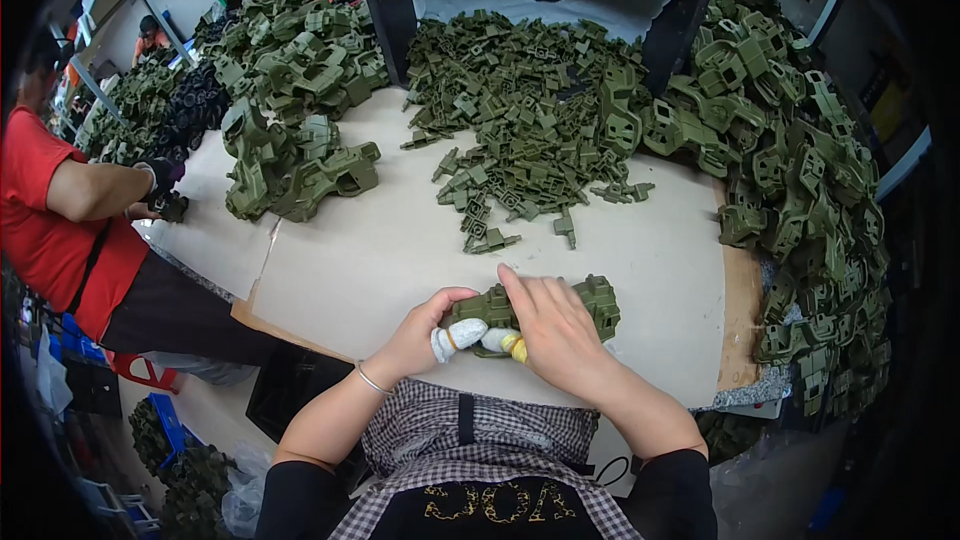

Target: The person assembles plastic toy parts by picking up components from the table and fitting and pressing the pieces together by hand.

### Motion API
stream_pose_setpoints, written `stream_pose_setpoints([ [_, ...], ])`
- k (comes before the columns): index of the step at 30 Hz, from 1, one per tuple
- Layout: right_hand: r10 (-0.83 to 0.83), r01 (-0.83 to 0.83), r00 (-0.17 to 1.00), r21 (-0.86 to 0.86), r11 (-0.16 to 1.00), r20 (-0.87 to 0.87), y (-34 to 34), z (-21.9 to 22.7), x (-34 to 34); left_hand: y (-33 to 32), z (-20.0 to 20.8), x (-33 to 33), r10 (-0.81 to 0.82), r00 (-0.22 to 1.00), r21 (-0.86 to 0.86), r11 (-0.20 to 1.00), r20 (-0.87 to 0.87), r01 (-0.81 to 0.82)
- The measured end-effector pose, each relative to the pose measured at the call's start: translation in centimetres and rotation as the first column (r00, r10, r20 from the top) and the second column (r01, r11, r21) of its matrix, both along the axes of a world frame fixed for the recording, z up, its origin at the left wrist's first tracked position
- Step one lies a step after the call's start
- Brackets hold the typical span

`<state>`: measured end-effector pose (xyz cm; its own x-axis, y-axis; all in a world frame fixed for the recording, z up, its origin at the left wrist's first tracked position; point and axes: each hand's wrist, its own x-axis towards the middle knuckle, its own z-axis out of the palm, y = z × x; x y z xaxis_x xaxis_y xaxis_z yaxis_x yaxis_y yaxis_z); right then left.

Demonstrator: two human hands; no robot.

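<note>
Close in front of my body I hold an olive-green moulded plastic part, blocky like a toy vehicle body, just over the near side of the table. My left hand grips its left end, with a white-wrapped thumb against the near side. Across its top lies my right hand, fingers together over the far side and the thumb, wrapped in white and yellow, on the near side. The two thumbs almost meet. My hands hide much of the part's middle. Beyond it lies a heap of small green plastic pieces, a few scattered toward me.
A dark bin lies tipped behind the small pieces. Larger green shells are piled at left, with another tall pile along the right. At left, a person in red works at the pale tabletop; others stand farther back.
</note>
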<state>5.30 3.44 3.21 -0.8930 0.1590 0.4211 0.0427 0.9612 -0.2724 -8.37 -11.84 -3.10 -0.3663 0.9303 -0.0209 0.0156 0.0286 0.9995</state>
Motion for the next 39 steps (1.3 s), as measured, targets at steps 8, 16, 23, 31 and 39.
stream_pose_setpoints([
  [8,0.149,-0.102,0.946,-0.173,0.98,0.288,1.9,0.7,-1.6,0.1,-0.4,0.5,0.082,0.997,-0.008,0.997,0.008,-0.082],
  [16,0.171,-0.122,0.96,-0.217,0.969,0.223,1.5,0.8,0.4,-0.3,1.5,-0.7,-0.054,0.989,-0.062,0.997,-0.137,0.046],
  [23,0.007,-0.017,0.999,-0.296,0.955,-0.035,7.0,3.1,4.9,-1.8,7.5,-10.5,0.391,0.792,0.263,0.918,-0.47,-0.297],
  [31,-0.576,0.612,0.767,0.052,0.789,-0.281,18.7,-1.5,0.4,-0.4,6.9,-13.8,0.881,0.371,0.612,0.471,-0.293,-0.636],
  [39,-0.586,0.648,0.761,0.298,0.701,-0.277,25.6,0.2,-1.2,0.0,4.2,-6.2,0.695,0.685,0.41,0.702,-0.218,-0.582],
])
